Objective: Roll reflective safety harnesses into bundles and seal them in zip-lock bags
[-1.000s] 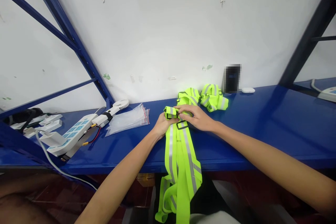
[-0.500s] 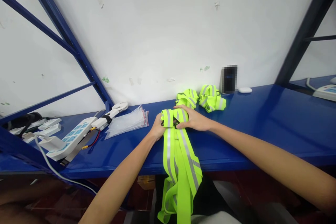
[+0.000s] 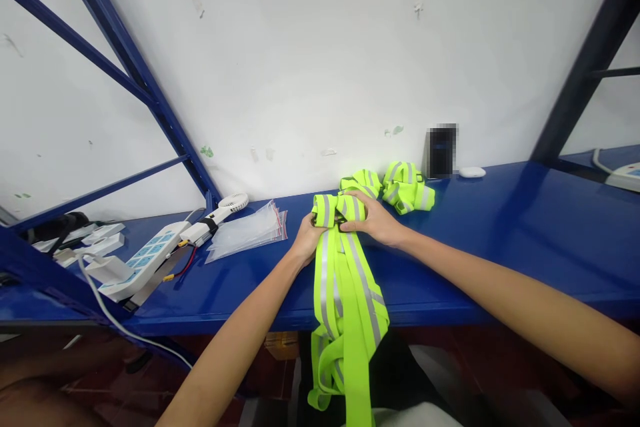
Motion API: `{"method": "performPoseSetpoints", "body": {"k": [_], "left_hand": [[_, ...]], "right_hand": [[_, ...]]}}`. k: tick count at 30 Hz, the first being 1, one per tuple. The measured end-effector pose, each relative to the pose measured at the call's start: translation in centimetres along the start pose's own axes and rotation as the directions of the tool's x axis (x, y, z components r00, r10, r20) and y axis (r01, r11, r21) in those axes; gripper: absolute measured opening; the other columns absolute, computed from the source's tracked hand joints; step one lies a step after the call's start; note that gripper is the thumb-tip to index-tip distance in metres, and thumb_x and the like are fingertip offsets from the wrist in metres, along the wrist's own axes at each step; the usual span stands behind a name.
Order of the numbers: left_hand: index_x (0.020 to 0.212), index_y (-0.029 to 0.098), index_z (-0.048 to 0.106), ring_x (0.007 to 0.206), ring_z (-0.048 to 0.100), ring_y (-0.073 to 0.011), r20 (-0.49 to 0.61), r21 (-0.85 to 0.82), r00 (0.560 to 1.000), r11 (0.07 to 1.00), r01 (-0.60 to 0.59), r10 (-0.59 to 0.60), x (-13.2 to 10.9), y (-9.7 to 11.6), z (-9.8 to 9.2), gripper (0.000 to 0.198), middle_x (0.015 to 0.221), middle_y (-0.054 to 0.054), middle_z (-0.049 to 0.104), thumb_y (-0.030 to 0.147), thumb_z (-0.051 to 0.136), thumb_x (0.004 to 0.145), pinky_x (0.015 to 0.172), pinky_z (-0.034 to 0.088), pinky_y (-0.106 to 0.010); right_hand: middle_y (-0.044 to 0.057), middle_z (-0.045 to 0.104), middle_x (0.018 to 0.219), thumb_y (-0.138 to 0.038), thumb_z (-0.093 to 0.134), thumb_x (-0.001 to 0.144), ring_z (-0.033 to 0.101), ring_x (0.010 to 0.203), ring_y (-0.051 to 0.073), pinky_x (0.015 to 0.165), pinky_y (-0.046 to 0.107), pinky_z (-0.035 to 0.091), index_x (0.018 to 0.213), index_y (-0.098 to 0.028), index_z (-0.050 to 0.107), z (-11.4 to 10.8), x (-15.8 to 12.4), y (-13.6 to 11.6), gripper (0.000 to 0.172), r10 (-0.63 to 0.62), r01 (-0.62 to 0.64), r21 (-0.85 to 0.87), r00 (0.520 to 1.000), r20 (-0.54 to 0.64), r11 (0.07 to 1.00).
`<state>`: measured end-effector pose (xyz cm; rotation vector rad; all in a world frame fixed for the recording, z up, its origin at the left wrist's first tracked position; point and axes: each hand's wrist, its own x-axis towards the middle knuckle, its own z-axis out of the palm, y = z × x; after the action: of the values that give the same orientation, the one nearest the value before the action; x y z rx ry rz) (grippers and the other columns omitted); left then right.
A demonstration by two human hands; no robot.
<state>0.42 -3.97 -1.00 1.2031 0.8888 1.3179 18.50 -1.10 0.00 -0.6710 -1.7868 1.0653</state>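
A long bundle of neon yellow straps with grey reflective stripes hangs over the front edge of the blue table. My left hand grips the folded upper end from the left side. On the right side of that end, my right hand is wrapped round the folds, its thumb in front near a dark buckle. Part of the fingers of both hands is hidden by the straps. Two more bundled strap sets, one behind my right hand and one beside it, lie near the wall.
Clear plastic bags lie left of my hands. Farther left are a small white fan, a power strip and cables. A blurred dark device and a white case stand by the wall. Blue table has metal frame posts.
Both hands have lifted the folded end of the straps slightly, and the hanging part has shifted a little with it. The whole view has moved slightly.
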Motion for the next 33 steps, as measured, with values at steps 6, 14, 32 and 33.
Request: {"method": "performPoseSetpoints", "body": {"k": [6,14,32,33], "left_hand": [[0.102,0.013,0.065,0.083,0.069,-0.0265,0.118,0.041,0.99,0.996,0.077,-0.082,-0.1,-0.3,0.0,0.047,0.095,-0.011,0.072,0.039,0.079,0.066,0.072,0.053,-0.034],[0.105,0.012,0.067,0.088,0.069,-0.027,0.155,0.16,0.982,0.984,0.082,-0.107,0.2,-1.2,-0.5,0.046,0.102,-0.013,0.072,0.037,0.079,0.068,0.077,0.054,-0.036],[0.109,0.015,0.066,0.096,0.066,-0.0256,0.154,0.213,0.988,0.977,-0.002,-0.031,0.2,-1.4,-0.4,0.054,0.105,-0.01,0.07,0.023,0.085,0.059,0.087,0.052,-0.04],[0.109,0.014,0.066,0.095,0.066,-0.0255,0.146,0.202,0.988,0.979,0.014,-0.044,0.2,-1.4,-0.4,0.054,0.104,-0.01,0.071,0.023,0.085,0.059,0.086,0.052,-0.04]], "right_hand": [[0.004,0.062,0.102,-0.033,0.076,0.067,0.062,0.093,0.024,0.084,0.039,0.051,0.122,-0.022,0.046,-0.1,0.0,-0.4,0.063,-0.057,0.038,-0.108,0.981,-0.187,0.993],[0.007,0.055,0.123,-0.025,0.067,0.075,0.055,0.112,0.029,0.095,0.041,0.043,0.122,-0.024,0.047,0.0,-0.6,-0.1,0.052,-0.278,0.181,-0.425,0.944,-0.178,0.887],[0.008,0.055,0.116,-0.018,0.049,0.088,0.053,0.11,0.026,0.095,0.044,0.042,0.121,-0.026,0.043,1.1,-1.2,0.2,0.035,-0.468,0.394,-0.466,0.883,-0.05,0.792],[0.008,0.056,0.116,-0.017,0.049,0.087,0.053,0.11,0.025,0.095,0.043,0.042,0.12,-0.026,0.044,1.1,-1.1,0.1,0.035,-0.474,0.405,-0.458,0.88,-0.041,0.791]]}}
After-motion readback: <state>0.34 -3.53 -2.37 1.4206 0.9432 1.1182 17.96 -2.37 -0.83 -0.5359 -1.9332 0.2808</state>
